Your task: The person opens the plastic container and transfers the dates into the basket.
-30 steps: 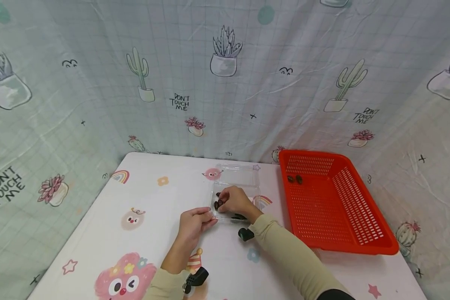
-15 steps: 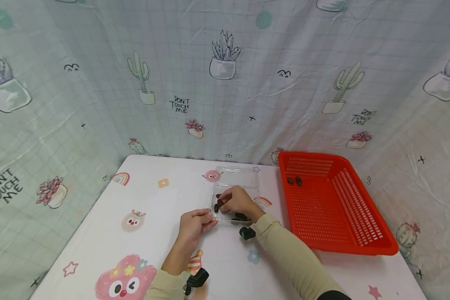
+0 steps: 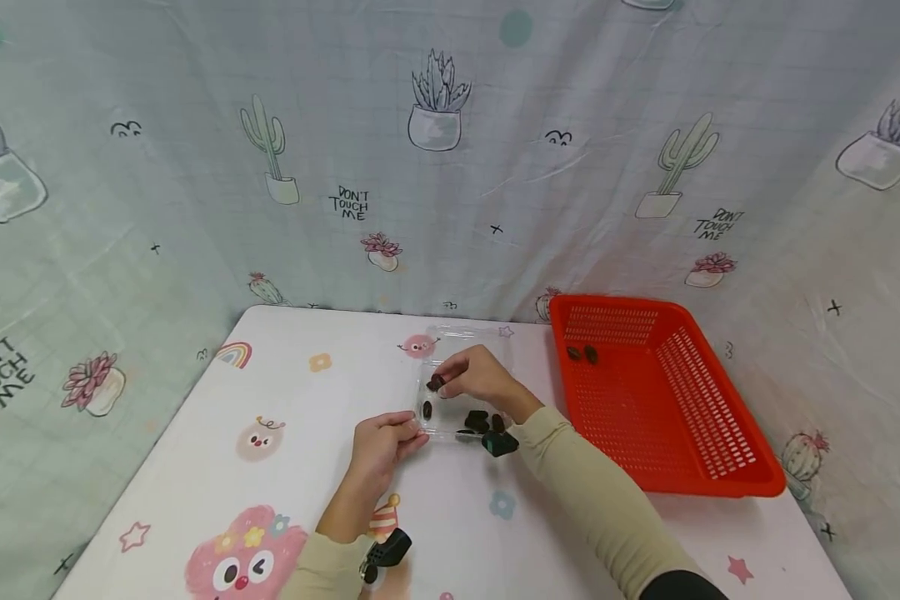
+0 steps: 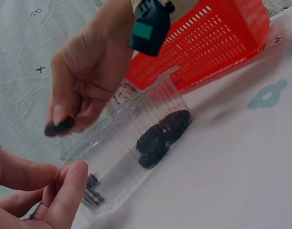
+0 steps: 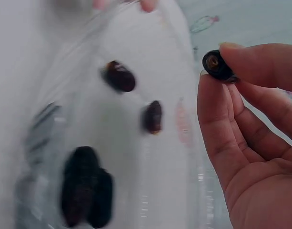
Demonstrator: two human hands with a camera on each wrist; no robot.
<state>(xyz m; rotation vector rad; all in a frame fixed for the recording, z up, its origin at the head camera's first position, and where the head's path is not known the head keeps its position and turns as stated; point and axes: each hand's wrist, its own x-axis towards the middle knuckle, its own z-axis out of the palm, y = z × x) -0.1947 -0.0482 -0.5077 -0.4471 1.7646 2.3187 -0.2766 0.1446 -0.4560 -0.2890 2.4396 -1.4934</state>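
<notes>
A clear plastic clamshell box (image 3: 457,408) lies on the table with its lid spread open at the back. My left hand (image 3: 381,446) pinches the near left corner of the box between thumb and fingers. Over the box, my right hand (image 3: 482,375) holds one dark brown date (image 5: 214,64) between thumb and fingertips, its ringed stem end showing in the right wrist view. Inside the box, a date (image 5: 119,77) and a smaller-looking date (image 5: 154,117) lie apart. More dark dates (image 5: 84,188) sit close together toward the right end of the box.
A red perforated basket (image 3: 667,400) stands to the right, with two dates (image 3: 591,354) in its back left corner. A printed white cloth (image 3: 292,467) covers the table. Behind it hangs a patterned curtain (image 3: 510,208).
My right hand has risen and moved toward the back of the box, lifting a date from the group at the left. My left hand stays at the box corner.
</notes>
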